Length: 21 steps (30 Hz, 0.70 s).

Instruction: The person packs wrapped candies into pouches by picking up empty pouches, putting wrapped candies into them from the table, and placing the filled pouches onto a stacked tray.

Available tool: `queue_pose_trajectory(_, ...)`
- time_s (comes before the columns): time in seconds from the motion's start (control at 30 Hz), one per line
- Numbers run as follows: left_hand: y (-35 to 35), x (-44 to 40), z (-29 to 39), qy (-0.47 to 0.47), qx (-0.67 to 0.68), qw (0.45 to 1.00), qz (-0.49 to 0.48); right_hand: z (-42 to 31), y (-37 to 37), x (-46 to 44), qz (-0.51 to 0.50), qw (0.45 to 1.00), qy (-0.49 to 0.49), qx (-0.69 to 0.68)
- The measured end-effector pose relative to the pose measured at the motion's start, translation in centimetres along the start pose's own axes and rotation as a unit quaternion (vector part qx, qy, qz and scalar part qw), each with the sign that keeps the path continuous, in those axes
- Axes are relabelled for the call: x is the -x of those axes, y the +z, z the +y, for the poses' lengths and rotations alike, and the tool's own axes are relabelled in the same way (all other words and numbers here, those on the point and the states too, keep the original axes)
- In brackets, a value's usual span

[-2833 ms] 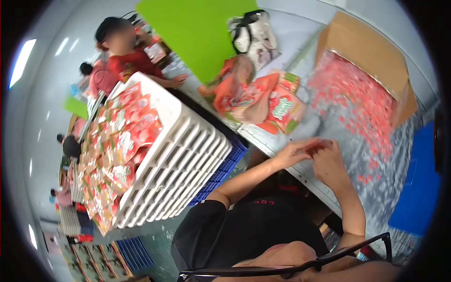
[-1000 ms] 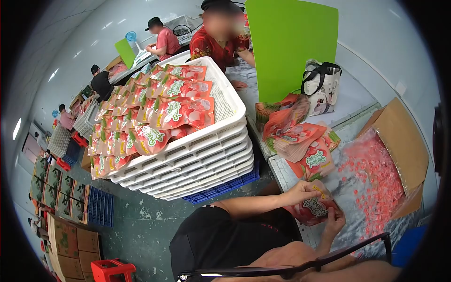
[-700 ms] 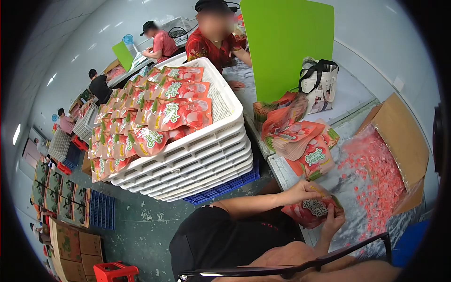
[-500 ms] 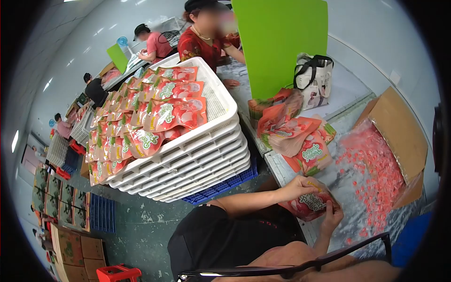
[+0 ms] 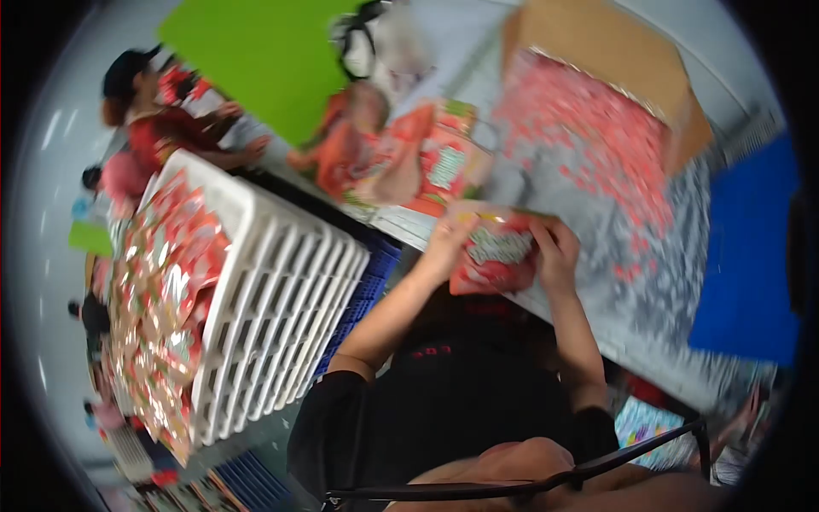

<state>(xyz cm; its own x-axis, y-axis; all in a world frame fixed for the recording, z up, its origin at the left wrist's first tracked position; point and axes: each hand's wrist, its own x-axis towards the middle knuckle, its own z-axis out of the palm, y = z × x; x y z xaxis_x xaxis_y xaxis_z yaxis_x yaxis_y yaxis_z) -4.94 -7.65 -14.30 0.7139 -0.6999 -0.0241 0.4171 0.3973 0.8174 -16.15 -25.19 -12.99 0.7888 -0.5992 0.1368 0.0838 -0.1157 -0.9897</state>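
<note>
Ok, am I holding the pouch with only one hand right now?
No, the left hand and the right hand grip opposite sides of the pouch.

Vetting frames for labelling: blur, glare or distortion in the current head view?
Head view: held pouch is slightly blurred; head view: tote bag and loose pink pieces smear; head view: glare flecks the trayed pouches; head view: fisheye distortion, black corners.

Head-worn view, forward and down, near left hand point(image 5: 448, 245) and right hand point(image 5: 557, 253)
</note>
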Motion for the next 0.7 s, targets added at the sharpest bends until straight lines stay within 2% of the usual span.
queue_pose_trajectory(0.03, 0.3, -0.2, 0.5, -0.028, 0.039, 0.998, -0.031, 0.1, 0.1, 0.0, 0.022, 1.0, 0.012, 0.01)
queue_pose_trajectory(0.07, 0.0, -0.4, 0.4, -0.037, 0.018, 0.998, -0.055, 0.2, 0.5, -0.4, 0.04, 0.997, 0.016, -0.064)
queue_pose_trajectory(0.1, -1.2, -0.7, -0.8, -0.039, -0.066, 0.996, -0.037, 0.3, 0.8, -0.5, 0.057, 0.989, 0.014, -0.137)
queue_pose_trajectory(0.13, -1.6, -0.8, -1.6, -0.036, -0.149, 0.988, -0.02, 0.6, 1.0, -0.4, 0.072, 0.989, 0.013, -0.131)
queue_pose_trajectory(0.17, -1.7, -0.7, -2.4, -0.043, -0.145, 0.988, -0.037, 0.9, 0.7, -0.3, 0.072, 0.987, 0.013, -0.144)
queue_pose_trajectory(0.23, -0.9, -0.7, -2.8, 0.011, -0.173, 0.985, 0.0, 0.2, 0.3, -0.2, 0.065, 0.985, -0.004, -0.159)
queue_pose_trajectory(0.27, -0.6, -0.7, -3.2, 0.011, -0.173, 0.985, -0.011, 0.1, -0.2, -0.1, 0.074, 0.985, -0.01, -0.156)
queue_pose_trajectory(0.33, -0.7, -0.8, -3.5, 0.013, -0.205, 0.978, 0.024, 0.2, -0.2, -0.3, 0.066, 0.979, 0.049, -0.185)
queue_pose_trajectory(0.37, -0.9, -0.6, -3.3, -0.006, -0.265, 0.964, 0.038, 0.3, 0.1, -0.5, 0.089, 0.972, 0.066, -0.207)
queue_pose_trajectory(0.4, 0.8, -0.1, -1.4, -0.024, -0.235, 0.972, 0.023, 0.7, 0.0, -0.5, 0.087, 0.97, 0.07, -0.217)
queue_pose_trajectory(0.43, 0.1, -0.8, -3.2, 0.052, -0.233, 0.97, 0.041, 1.0, -0.2, -0.5, 0.083, 0.968, 0.077, -0.226)
queue_pose_trajectory(0.47, 0.8, -0.7, -2.5, 0.045, -0.243, 0.968, 0.043, 0.5, -0.1, -0.3, 0.094, 0.982, 0.035, -0.16)
queue_pose_trajectory(0.5, 0.0, -0.8, -2.4, -0.012, -0.22, 0.975, 0.028, -0.1, 0.0, -0.4, 0.101, 0.99, -0.011, -0.096)
queue_pose_trajectory(0.53, 0.6, -0.8, -2.4, 0.027, -0.195, 0.979, 0.049, 0.4, 0.1, -0.5, 0.103, 0.991, -0.017, -0.083)
queue_pose_trajectory(0.57, 0.4, -1.7, -3.3, 0.106, -0.151, 0.982, 0.051, 1.0, 0.3, -0.5, 0.101, 0.992, -0.023, -0.074)
queue_pose_trajectory(0.6, 0.3, -1.6, -2.8, 0.124, -0.174, 0.975, 0.067, 0.5, 0.2, -0.4, 0.06, 0.997, -0.026, -0.034)
queue_pose_trajectory(0.63, -1.0, -1.4, -2.5, 0.039, -0.24, 0.966, 0.086, 2.3, 0.5, -0.6, 0.075, 0.994, 0.021, -0.076)
queue_pose_trajectory(0.67, -2.6, -2.0, -3.7, 0.084, -0.253, 0.962, 0.057, 3.1, 0.7, -0.9, 0.07, 0.991, 0.018, -0.116)
queue_pose_trajectory(0.7, -1.2, -1.6, -2.0, 0.12, -0.221, 0.968, 0.029, 3.3, 1.2, -1.1, 0.07, 0.986, 0.017, -0.153)
